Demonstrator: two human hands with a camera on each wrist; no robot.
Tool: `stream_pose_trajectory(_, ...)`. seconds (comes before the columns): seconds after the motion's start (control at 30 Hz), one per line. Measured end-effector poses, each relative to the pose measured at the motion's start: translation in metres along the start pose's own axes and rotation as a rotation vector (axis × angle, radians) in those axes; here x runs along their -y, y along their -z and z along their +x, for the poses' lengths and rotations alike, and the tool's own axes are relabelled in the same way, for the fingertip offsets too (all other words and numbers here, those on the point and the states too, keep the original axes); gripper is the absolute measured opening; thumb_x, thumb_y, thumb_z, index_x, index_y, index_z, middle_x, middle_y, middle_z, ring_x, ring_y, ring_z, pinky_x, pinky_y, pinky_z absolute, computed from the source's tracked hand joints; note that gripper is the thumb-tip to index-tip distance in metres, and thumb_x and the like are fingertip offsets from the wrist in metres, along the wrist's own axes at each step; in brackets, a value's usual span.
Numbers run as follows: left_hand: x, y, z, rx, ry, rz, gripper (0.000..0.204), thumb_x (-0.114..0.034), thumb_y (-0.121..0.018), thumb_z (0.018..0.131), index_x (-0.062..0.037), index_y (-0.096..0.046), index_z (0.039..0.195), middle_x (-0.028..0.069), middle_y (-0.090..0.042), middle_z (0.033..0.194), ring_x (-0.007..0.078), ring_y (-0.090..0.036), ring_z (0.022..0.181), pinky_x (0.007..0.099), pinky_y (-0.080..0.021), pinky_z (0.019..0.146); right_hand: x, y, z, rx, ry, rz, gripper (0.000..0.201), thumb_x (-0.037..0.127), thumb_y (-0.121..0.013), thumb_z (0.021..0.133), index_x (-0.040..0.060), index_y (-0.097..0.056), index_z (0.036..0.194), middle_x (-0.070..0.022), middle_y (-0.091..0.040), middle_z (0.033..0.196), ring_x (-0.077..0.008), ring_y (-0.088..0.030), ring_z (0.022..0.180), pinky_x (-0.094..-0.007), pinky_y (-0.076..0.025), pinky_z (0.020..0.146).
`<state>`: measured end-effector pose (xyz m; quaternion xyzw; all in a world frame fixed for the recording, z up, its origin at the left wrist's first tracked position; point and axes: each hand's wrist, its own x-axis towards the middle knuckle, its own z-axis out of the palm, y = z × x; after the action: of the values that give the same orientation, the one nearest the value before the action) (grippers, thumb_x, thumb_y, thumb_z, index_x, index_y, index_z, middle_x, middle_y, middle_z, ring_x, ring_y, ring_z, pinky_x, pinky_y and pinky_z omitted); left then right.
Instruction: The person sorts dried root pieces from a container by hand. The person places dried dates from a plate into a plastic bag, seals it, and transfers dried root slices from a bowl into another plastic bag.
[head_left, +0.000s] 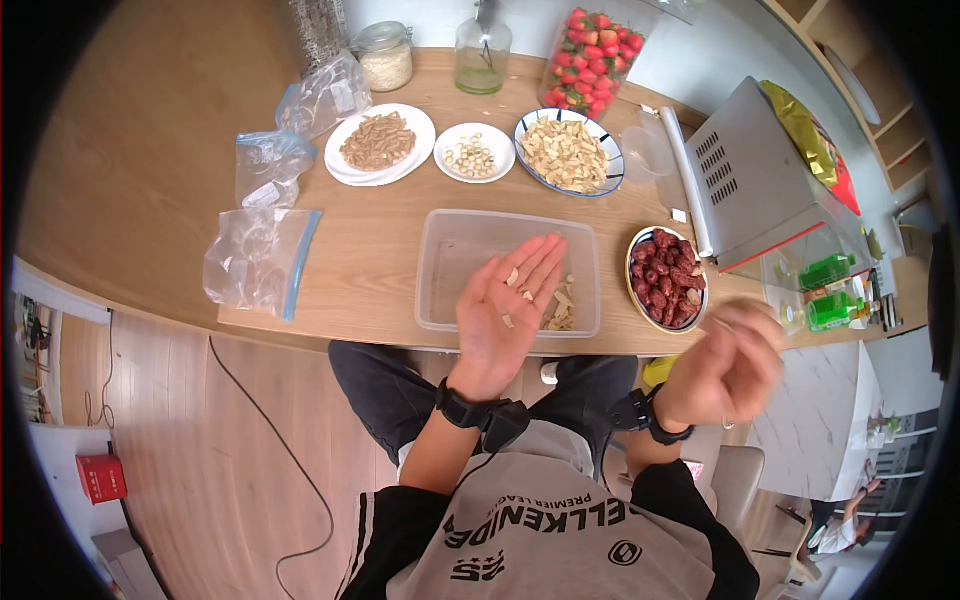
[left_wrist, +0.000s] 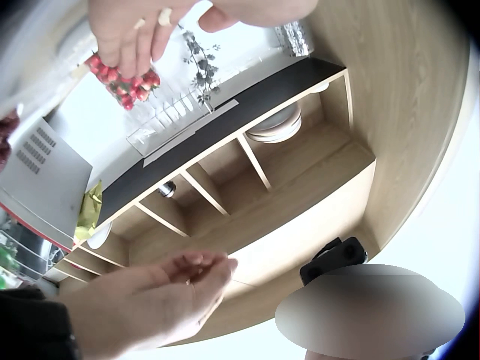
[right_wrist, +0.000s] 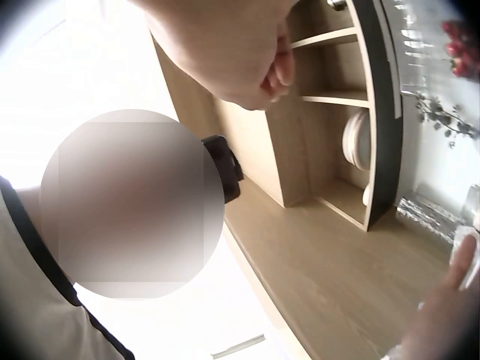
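Note:
My left hand (head_left: 508, 300) lies palm up over the clear plastic box (head_left: 440, 322), fingers extended. A few small pale dried pieces (head_left: 527, 295) rest on its palm and fingers; in the left wrist view, a pale piece (left_wrist: 164, 16) shows against the fingers. More pale slices (head_left: 562, 312) lie in the box's right end, partly behind the hand. My right hand (head_left: 730, 360) is raised at the right, near the bowl of dried red dates (head_left: 664, 278), blurred in the head view. Its fingers (left_wrist: 191, 262) curl toward the thumb, with no object showing between them.
Behind the box stand a plate of brown pieces (head_left: 378, 142), a small plate of pale seeds (head_left: 472, 155) and a blue-rimmed plate of pale slices (head_left: 566, 152). Zip bags (head_left: 262, 262) lie left. A strawberry container (head_left: 592, 62) and grey appliance (head_left: 745, 170) stand farther back.

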<state>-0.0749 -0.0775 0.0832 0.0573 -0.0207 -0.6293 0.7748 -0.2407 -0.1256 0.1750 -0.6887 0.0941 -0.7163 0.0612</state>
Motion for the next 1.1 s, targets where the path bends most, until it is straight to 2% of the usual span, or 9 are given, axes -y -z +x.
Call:
stream_pose_trajectory(0.1,-0.001,-0.002,-0.001,-0.014,0.006,-0.008,0.058,-0.026,-0.037,0.108,0.0169,-0.034,0.147,0.0311,-0.034,0.16,0.0394,-0.03,0.153,0.0469,-0.025,0.129,-0.024,0.004,-0.004,-0.182,0.005,-0.241,0.029,-0.002,-0.074,0.089,-0.001,-0.067,0.117,-0.0181,-0.07,0.106,-0.0254,-0.068,0.082,-0.0375,-0.056,0.075)
stream_pose_trajectory(0.23,0.004,-0.003,-0.002,-0.021,0.013,-0.021,0.059,-0.026,-0.037,0.108,0.0165,-0.033,0.148,0.0312,-0.033,0.16,0.0393,-0.031,0.153,0.0466,-0.024,0.129,-0.069,-0.018,-0.013,0.531,-0.564,-0.466,0.026,0.002,-0.073,0.089,0.0011,-0.07,0.115,-0.0143,-0.071,0.109,-0.0258,-0.069,0.084,-0.036,-0.056,0.073)
stream_pose_trajectory(0.33,0.004,0.002,0.003,-0.021,-0.004,-0.016,0.058,-0.028,-0.037,0.108,0.0144,-0.039,0.147,0.0285,-0.038,0.158,0.0366,-0.034,0.152,0.0451,-0.026,0.128,-0.055,-0.026,-0.036,0.635,-0.608,-0.336,0.023,-0.001,-0.072,0.086,-0.0001,-0.071,0.109,-0.0157,-0.07,0.11,-0.0303,-0.068,0.085,-0.0383,-0.055,0.077)
stream_pose_trajectory(0.4,0.005,0.005,-0.001,-0.008,0.011,0.02,0.056,-0.03,-0.037,0.108,0.0125,-0.045,0.144,0.026,-0.044,0.156,0.0341,-0.037,0.15,0.0438,-0.029,0.127,-0.038,-0.034,-0.045,0.807,-0.583,-0.049,0.022,-0.001,-0.073,0.084,0.0011,-0.072,0.105,-0.0131,-0.069,0.108,-0.0314,-0.066,0.088,-0.0407,-0.054,0.08)
stream_pose_trajectory(0.5,0.003,-0.001,-0.001,0.012,0.001,0.149,0.056,-0.031,-0.035,0.108,0.0101,-0.049,0.144,0.0229,-0.047,0.155,0.0323,-0.042,0.147,0.0423,-0.033,0.123,-0.033,-0.04,-0.05,0.903,-0.505,-0.007,0.022,0.0,-0.075,0.082,0.0025,-0.072,0.104,-0.0109,-0.066,0.104,-0.032,-0.064,0.093,-0.0431,-0.053,0.082)
stream_pose_trajectory(0.7,0.005,0.005,0.002,0.027,0.021,0.144,0.057,-0.032,-0.034,0.108,0.0089,-0.05,0.145,0.0205,-0.05,0.154,0.031,-0.045,0.143,0.042,-0.034,0.12,-0.036,-0.039,-0.049,0.954,-0.409,-0.058,0.022,0.002,-0.076,0.08,0.0034,-0.072,0.102,-0.0095,-0.064,0.101,-0.0318,-0.063,0.095,-0.0426,-0.053,0.081)
stream_pose_trajectory(0.87,0.008,0.005,0.003,0.025,0.007,0.148,0.063,-0.034,-0.038,0.107,0.012,-0.042,0.149,0.0233,-0.043,0.158,0.033,-0.04,0.148,0.0432,-0.029,0.124,-0.037,-0.037,-0.047,0.945,-0.352,-0.049,0.02,0.001,-0.078,0.08,0.0019,-0.073,0.099,-0.0103,-0.066,0.1,-0.0316,-0.064,0.093,-0.0422,-0.053,0.081)
stream_pose_trajectory(1.07,0.006,0.004,0.003,0.012,0.016,0.108,0.058,-0.034,-0.037,0.108,0.0096,-0.05,0.144,0.0229,-0.048,0.155,0.0325,-0.044,0.145,0.0437,-0.034,0.122,-0.037,-0.036,-0.05,0.893,-0.464,-0.008,0.017,-0.001,-0.077,0.082,0.0007,-0.073,0.099,-0.0097,-0.068,0.101,-0.0291,-0.066,0.092,-0.038,-0.054,0.081)
stream_pose_trajectory(1.1,0.005,0.004,0.003,0.011,0.014,0.106,0.058,-0.034,-0.037,0.108,0.0096,-0.05,0.144,0.0229,-0.048,0.155,0.0325,-0.044,0.145,0.0437,-0.034,0.122,-0.034,-0.035,-0.046,0.858,-0.561,0.0,0.017,-0.001,-0.076,0.085,0.0013,-0.073,0.101,-0.0095,-0.068,0.101,-0.0276,-0.066,0.092,-0.0376,-0.054,0.081)
